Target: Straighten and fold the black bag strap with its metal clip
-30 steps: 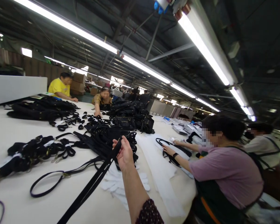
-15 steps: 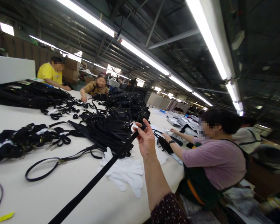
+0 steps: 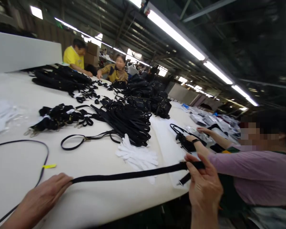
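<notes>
A long black strap (image 3: 133,174) is stretched level across the near edge of the white table (image 3: 100,203). My right hand (image 3: 203,189) pinches its right end, where a short tail hangs down. My left hand (image 3: 41,200) grips the strap at the lower left, and the strap runs on past it in a wide loop on the table. White gloves (image 3: 137,156) lie just behind the strap.
Piles of black straps (image 3: 127,119) and black bags (image 3: 147,95) cover the table's middle and back. A person in a purple shirt (image 3: 250,173) works right next to me, their hands on a black piece. Two more people sit at the far end.
My right hand has swung right and down, pulling the strap taut and level. My left hand has come into view on the strap. The view has dropped and turned right.
</notes>
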The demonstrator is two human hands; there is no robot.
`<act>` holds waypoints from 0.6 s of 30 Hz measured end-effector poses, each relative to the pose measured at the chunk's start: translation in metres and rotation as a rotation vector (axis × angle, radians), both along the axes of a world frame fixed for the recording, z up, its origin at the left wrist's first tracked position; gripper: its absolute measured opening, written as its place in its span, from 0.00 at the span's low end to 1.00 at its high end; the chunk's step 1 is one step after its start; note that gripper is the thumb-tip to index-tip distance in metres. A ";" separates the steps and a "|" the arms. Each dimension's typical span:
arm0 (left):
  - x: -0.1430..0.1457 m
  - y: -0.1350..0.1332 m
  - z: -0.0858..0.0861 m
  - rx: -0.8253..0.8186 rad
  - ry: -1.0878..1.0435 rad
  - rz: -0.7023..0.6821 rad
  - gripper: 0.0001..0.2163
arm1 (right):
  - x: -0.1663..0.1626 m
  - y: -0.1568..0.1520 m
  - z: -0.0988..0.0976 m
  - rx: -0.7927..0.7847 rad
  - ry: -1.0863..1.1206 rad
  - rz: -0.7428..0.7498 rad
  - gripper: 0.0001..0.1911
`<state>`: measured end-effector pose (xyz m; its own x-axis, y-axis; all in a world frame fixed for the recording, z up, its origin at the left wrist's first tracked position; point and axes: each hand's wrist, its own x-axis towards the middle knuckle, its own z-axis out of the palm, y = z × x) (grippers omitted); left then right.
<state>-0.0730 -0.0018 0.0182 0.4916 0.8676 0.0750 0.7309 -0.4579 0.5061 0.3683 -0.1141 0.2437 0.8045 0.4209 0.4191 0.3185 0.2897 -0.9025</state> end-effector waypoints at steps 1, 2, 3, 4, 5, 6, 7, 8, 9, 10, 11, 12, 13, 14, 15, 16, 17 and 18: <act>0.000 0.003 0.004 -0.032 0.033 0.000 0.13 | 0.002 -0.006 -0.009 -0.105 -0.042 -0.015 0.32; 0.000 0.007 0.007 -0.057 0.064 -0.011 0.14 | 0.004 -0.011 -0.018 -0.216 -0.094 -0.033 0.32; 0.001 0.011 0.010 -0.064 0.083 -0.027 0.13 | 0.005 -0.015 -0.027 -0.319 -0.142 -0.046 0.33; 0.001 0.014 0.012 -0.061 0.089 -0.045 0.13 | 0.005 -0.019 -0.035 -0.393 -0.173 -0.053 0.33; 0.000 0.017 0.012 -0.056 0.086 -0.068 0.12 | 0.005 -0.022 -0.043 -0.439 -0.186 -0.058 0.34; -0.002 0.019 0.012 -0.052 0.075 -0.088 0.12 | 0.004 -0.024 -0.049 -0.459 -0.179 -0.058 0.34; -0.004 0.020 0.010 -0.048 0.061 -0.103 0.12 | 0.002 -0.026 -0.055 -0.465 -0.154 -0.050 0.35; -0.007 0.020 0.008 -0.042 0.048 -0.110 0.13 | 0.001 -0.027 -0.059 -0.468 -0.124 -0.038 0.35; -0.010 0.019 0.006 -0.033 0.038 -0.112 0.14 | 0.001 -0.028 -0.063 -0.469 -0.099 -0.031 0.36; -0.012 0.018 0.004 -0.024 0.030 -0.108 0.15 | 0.001 -0.029 -0.066 -0.470 -0.077 -0.026 0.36; -0.014 0.016 0.003 -0.015 0.024 -0.102 0.15 | 0.003 -0.029 -0.070 -0.476 -0.060 -0.025 0.37; -0.016 0.015 0.003 -0.009 0.021 -0.097 0.15 | 0.005 -0.030 -0.073 -0.471 -0.048 -0.031 0.37; -0.018 0.014 0.003 -0.005 0.022 -0.096 0.14 | 0.009 -0.030 -0.077 -0.453 -0.044 -0.036 0.38; -0.019 0.013 0.004 -0.002 0.025 -0.100 0.14 | 0.012 -0.031 -0.082 -0.426 -0.045 -0.039 0.38; -0.020 0.012 0.005 0.002 0.031 -0.110 0.14 | 0.016 -0.032 -0.085 -0.395 -0.047 -0.037 0.38; -0.021 0.012 0.006 0.009 0.039 -0.123 0.14 | 0.019 -0.033 -0.089 -0.375 -0.052 -0.036 0.38; -0.022 0.011 0.006 0.019 0.044 -0.137 0.14 | 0.022 -0.035 -0.092 -0.371 -0.056 -0.044 0.38; -0.024 0.010 0.005 0.030 0.045 -0.151 0.14 | 0.023 -0.037 -0.095 -0.387 -0.053 -0.057 0.37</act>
